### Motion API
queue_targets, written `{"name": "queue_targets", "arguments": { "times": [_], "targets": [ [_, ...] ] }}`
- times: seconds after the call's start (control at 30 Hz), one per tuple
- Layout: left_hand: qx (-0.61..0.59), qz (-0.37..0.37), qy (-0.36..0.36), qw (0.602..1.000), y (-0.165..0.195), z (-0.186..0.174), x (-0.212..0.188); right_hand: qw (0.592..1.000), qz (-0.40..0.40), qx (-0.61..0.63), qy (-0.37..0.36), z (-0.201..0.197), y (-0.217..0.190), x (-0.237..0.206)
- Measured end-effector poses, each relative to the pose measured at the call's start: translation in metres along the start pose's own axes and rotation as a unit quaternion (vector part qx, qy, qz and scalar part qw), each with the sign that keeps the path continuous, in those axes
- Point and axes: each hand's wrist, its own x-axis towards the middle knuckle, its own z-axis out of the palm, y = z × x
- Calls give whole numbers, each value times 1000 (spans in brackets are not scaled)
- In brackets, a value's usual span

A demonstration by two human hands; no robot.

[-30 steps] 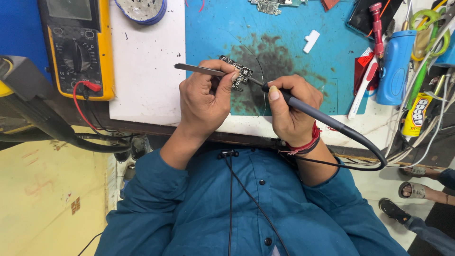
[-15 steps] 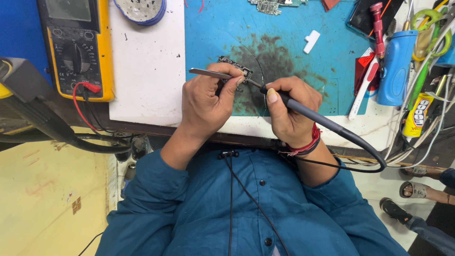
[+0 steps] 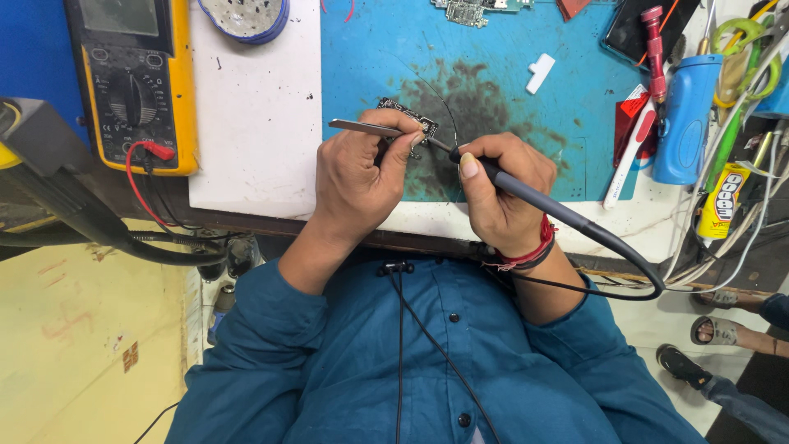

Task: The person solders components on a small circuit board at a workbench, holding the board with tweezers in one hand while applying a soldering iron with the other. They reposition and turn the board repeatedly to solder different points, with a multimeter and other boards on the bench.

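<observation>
Cluttered repair bench with a blue mat [image 3: 509,49]: small circuit board [image 3: 408,115] lies on the mat's scorched patch, left hand [image 3: 362,177] closed around tweezers [image 3: 362,127] pinning it, right hand [image 3: 501,193] gripping a soldering iron [image 3: 526,191] pen-style, tip touching the board. Yellow multimeter [image 3: 136,82] at 10 o'clock, blue bottle [image 3: 682,123] at 2 o'clock, cable [image 3: 625,271] trailing at 4 o'clock. Risk, judging by the grip: fingers sit close to the hot tip, and a tweezer slip could shift the board and smear solder.
</observation>
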Motion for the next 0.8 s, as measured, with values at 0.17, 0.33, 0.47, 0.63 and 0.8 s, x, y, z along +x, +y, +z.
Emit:
{"name": "queue_targets", "arguments": {
  "times": [0.17, 0.33, 0.47, 0.63, 0.8],
  "targets": [
    [0, -3, 0, 1000, 0, 0, 0, 1000, 2, -1, 1, 0, -1, 0],
    [-7, -9, 3, 1000, 0, 0, 0, 1000, 0, -5, -1, 0, -1, 0],
    [-9, -9, 4, 1000, 0, 1, 0, 1000, 2, -8, -1, 0, -1, 1],
    [-11, -8, 5, 1000, 0, 1, -1, 1000, -1, -5, -1, 0, -2, 1],
    [-13, -13, 5, 1000, 0, 1, 0, 1000, -2, -11, -2, 0, -2, 1]
  ]
}}
